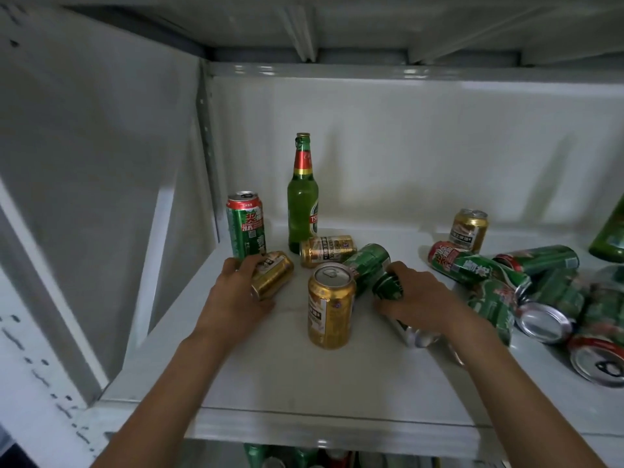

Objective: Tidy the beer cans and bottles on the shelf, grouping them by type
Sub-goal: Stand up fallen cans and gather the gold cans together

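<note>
Left hand (236, 295), centre-left of frame: grip wrapped around a gold can (271, 274) lying on its side on the shelf (304, 383). Right hand (418, 298), centre-right: grip closed over a green can (391, 288), also lying down. Upright gold can (331, 305) stands between the hands. Green bottle (302, 194) upright behind, centre. Heap of toppled green cans (506, 275) at right edge.

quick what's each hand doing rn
Left hand: closed on a gold can lying on its side.
Right hand: closed on a green can lying on its side.
</note>
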`<move>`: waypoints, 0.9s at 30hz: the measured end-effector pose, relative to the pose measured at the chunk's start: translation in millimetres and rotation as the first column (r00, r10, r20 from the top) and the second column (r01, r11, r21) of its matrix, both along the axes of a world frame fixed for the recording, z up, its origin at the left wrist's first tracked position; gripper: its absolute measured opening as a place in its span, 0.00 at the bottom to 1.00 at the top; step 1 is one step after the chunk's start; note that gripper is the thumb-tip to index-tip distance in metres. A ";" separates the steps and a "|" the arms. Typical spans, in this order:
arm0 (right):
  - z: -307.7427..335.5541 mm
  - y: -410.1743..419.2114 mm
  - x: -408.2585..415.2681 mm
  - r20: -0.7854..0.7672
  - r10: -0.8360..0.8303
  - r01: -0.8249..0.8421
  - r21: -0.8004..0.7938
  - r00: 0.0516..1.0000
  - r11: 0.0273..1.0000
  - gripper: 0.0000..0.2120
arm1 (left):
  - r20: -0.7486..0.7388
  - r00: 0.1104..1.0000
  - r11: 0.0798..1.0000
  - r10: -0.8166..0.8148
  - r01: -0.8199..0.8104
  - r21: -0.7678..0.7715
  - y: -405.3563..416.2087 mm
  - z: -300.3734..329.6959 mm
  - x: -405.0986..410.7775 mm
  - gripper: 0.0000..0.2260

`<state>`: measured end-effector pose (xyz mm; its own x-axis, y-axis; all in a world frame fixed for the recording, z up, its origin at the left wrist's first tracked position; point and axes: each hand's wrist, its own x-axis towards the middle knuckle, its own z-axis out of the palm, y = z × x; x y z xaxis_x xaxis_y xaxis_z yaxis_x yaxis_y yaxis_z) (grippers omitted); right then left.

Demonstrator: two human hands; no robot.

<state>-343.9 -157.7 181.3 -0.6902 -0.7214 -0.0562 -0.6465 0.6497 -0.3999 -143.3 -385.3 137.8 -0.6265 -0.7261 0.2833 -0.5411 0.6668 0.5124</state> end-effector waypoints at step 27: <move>-2.8 17.9 26.7 -0.040 0.112 -0.115 -0.556 0.993 0.823 0.34 | -0.495 0.856 0.949 -0.150 0.265 0.169 7.3 26.1 28.9 0.21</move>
